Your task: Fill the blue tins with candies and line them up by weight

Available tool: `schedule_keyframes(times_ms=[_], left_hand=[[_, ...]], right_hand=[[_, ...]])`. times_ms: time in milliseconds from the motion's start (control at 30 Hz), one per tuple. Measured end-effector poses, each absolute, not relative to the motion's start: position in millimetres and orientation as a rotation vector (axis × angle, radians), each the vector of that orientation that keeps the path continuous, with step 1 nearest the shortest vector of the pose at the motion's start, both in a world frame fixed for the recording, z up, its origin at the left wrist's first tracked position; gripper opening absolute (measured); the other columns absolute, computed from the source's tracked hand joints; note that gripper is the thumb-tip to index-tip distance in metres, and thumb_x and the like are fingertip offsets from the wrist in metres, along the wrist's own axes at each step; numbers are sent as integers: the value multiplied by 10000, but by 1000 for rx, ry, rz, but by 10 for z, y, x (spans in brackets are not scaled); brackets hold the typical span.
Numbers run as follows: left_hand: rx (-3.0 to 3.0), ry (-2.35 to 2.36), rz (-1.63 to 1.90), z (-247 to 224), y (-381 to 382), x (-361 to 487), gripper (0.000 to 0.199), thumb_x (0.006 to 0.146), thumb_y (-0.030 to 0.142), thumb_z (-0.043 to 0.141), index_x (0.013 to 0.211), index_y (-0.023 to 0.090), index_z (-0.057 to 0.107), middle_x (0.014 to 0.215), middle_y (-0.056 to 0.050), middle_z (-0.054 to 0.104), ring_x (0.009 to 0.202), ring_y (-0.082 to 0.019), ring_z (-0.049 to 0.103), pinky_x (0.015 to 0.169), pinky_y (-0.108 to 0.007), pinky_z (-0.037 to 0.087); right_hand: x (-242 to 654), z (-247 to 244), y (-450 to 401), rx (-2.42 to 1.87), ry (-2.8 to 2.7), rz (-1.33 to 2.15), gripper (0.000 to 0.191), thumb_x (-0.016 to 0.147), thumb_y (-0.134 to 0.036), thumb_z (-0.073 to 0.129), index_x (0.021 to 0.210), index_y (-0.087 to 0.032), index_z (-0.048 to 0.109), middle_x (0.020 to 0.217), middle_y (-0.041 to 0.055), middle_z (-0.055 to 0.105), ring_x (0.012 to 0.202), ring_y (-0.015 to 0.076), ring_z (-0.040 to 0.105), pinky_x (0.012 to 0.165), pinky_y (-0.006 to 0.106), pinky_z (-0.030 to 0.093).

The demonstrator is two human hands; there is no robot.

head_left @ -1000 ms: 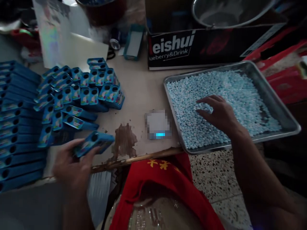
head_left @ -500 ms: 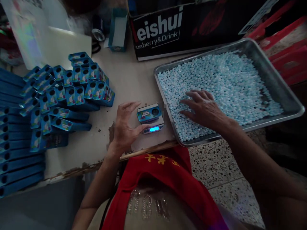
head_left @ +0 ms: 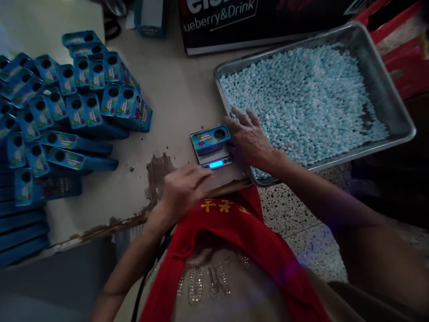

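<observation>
A small scale [head_left: 212, 158] with a lit blue display lies near the table's front edge. On it stands a blue box [head_left: 210, 137] with a dark round hole in its top. Just below and left of the scale is my left hand [head_left: 184, 190], blurred, its fingers curled together; whatever they may hold cannot be made out. My right hand [head_left: 251, 138] is beside the scale's right side, over the near left rim of a metal tray [head_left: 398, 112], with fingers apart. Light blue pieces [head_left: 301, 103] cover most of the tray; no piece can be made out in my right hand.
Many blue boxes [head_left: 80, 107] stand bunched on the left of the table [head_left: 167, 89]. A black carton [head_left: 221, 27] is at the back, beside an open teal box [head_left: 149, 22]. Red plastic [head_left: 402, 58] shows beyond the tray. A red apron [head_left: 228, 219] hangs below.
My right hand has moved left from over the pieces to beside the scale. My left hand has come away from the box and its fingers have drawn together. The view has shifted.
</observation>
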State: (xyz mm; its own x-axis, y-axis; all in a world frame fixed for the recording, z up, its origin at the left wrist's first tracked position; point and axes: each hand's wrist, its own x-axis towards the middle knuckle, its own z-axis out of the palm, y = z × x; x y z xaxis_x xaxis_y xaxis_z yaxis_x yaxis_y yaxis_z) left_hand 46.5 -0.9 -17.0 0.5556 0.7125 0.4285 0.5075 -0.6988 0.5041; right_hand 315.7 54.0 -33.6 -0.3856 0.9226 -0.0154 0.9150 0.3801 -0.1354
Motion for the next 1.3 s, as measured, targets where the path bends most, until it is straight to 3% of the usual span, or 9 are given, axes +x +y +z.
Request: schedule_keyframes(times_ms=[100, 200, 367, 500, 567, 800, 1033, 1167, 1300], left_hand=[[2515, 841, 259, -305, -10, 973, 141, 1111, 165, 697, 1065, 178, 829, 1019, -80, 857, 919, -220, 815, 765, -288, 585], [2436, 919, -27, -379, -27, 1404, 186, 1097, 104, 637, 1105, 148, 818, 1070, -131, 858, 924, -260, 799, 768, -326, 569], [2197, 1155, 1, -458, -109, 1658, 168, 1065, 167, 705, 1208, 150, 794, 1144, -134, 847, 1028, -298, 790, 838, -364, 578], [2055, 1317, 174, -570, -168, 1704, 118, 1021, 119, 723, 1043, 186, 818, 1134, -102, 801, 1030, -265, 759, 835, -337, 570], [2041, 1332, 258, -633, -197, 1721, 155, 1011, 86, 709, 968, 194, 811, 1115, -87, 772, 1002, -239, 738, 814, -319, 558], [2110, 1259, 351, -774, -283, 1746, 223, 1009, 23, 656, 883, 165, 773, 1039, -82, 731, 959, -213, 716, 803, -302, 562], [2098, 1313, 448, -715, -342, 1637, 47, 978, 121, 805, 989, 166, 797, 969, -57, 762, 863, -204, 719, 801, -306, 592], [2144, 1351, 579, -599, -493, 1476, 104, 987, 93, 773, 1035, 181, 801, 933, -35, 768, 844, -184, 739, 807, -279, 600], [2292, 1227, 715, -483, -620, 1413, 100, 1035, 92, 715, 1038, 175, 771, 919, -31, 763, 836, -166, 748, 808, -249, 610]], right_hand=[[3154, -216, 498, -1729, -2499, 160, 372, 1015, -149, 677, 1350, -244, 809, 1722, 97, 626, 1714, 430, 398, 1434, 731, 251], [3246, -55, 404, -1704, -2352, 95, 171, 1012, -155, 688, 1094, -233, 816, 1690, 98, 655, 1665, 413, 459, 1396, 685, 340], [3653, 61, 173, -1606, -1964, 95, 90, 942, -216, 714, 866, -264, 705, 1163, 92, 843, 1154, 335, 753, 1122, 604, 586], [3897, -24, -47, -1678, -1641, 416, 84, 896, -321, 775, 853, -294, 708, 954, 39, 846, 876, 270, 774, 832, 467, 641], [3946, -101, -143, -1711, -1503, 500, 104, 898, -376, 790, 864, -293, 738, 912, 31, 846, 818, 264, 768, 772, 447, 625], [3993, -260, -253, -1693, -1551, 369, 111, 951, -375, 781, 882, -311, 722, 918, 42, 841, 784, 287, 774, 794, 496, 639], [4068, -36, -241, -1756, -1832, 255, 222, 1086, -401, 611, 984, -360, 804, 951, 87, 837, 953, 386, 804, 933, 645, 648], [4136, -13, -261, -1732, -1877, 264, 238, 1115, -450, 622, 1037, -380, 837, 950, 75, 835, 952, 390, 807, 917, 646, 665], [4174, -43, -278, -1671, -1981, 300, 227, 1123, -397, 627, 1080, -369, 848, 1002, 83, 837, 964, 382, 810, 943, 648, 674]])
